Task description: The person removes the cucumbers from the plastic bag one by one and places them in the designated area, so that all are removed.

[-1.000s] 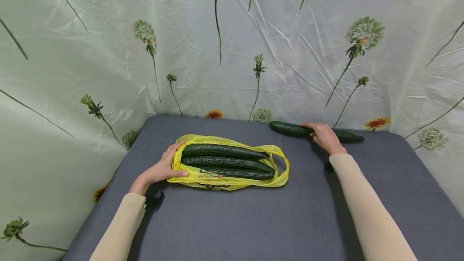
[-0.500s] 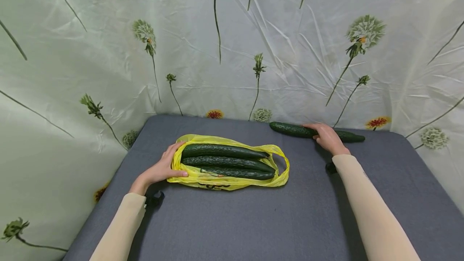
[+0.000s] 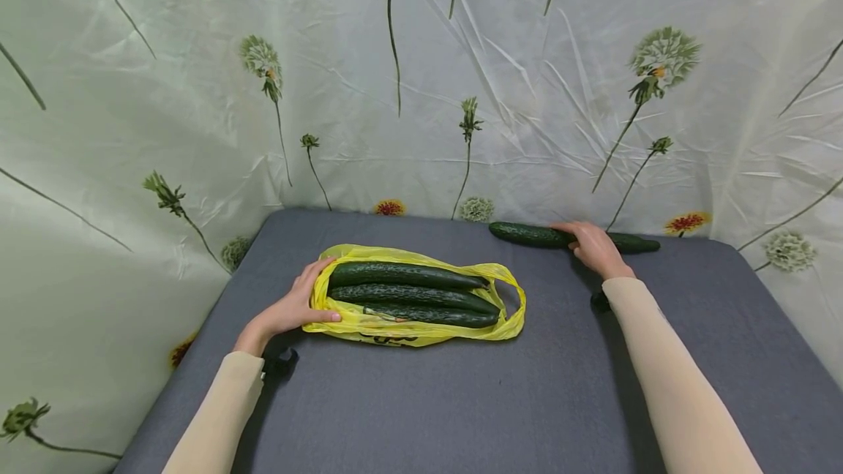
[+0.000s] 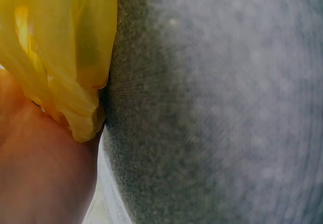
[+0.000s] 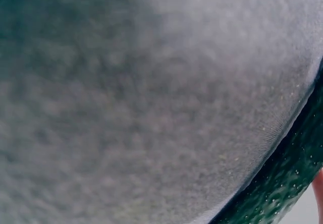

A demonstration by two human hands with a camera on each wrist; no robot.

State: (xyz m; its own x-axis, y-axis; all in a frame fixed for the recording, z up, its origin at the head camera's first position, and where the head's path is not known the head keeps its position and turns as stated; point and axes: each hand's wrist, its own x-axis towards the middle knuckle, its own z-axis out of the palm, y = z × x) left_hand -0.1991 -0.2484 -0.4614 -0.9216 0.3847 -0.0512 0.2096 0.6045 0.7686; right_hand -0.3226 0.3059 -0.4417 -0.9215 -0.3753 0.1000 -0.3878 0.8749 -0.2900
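A yellow plastic bag [image 3: 454, 335] lies on its side in the head view, its handle loop toward the right. Inside it, three long dark green cucumbers [image 3: 415, 298] show side by side through the opening. My left hand [image 3: 296, 309] holds the bag's left end, thumb over the near side and fingers at the far side. The left wrist view shows the gathered yellow plastic [image 4: 70, 57] against the palm. At the back right, my right hand [image 3: 593, 249] grips another cucumber [image 3: 530, 235] around its middle from above; part of that cucumber [image 5: 287, 178] crosses the corner of the right wrist view.
A grey cloth-covered table [image 3: 448, 408] spreads under everything. White curtain fabric [image 3: 421, 159] printed with dandelions rises right behind the table's back edge and along the left side. The right-hand cucumber lies close to that back edge.
My right hand has shifted very slightly to the right, and the cucumber under it has barely moved. The left hand and the bag stay where they were.
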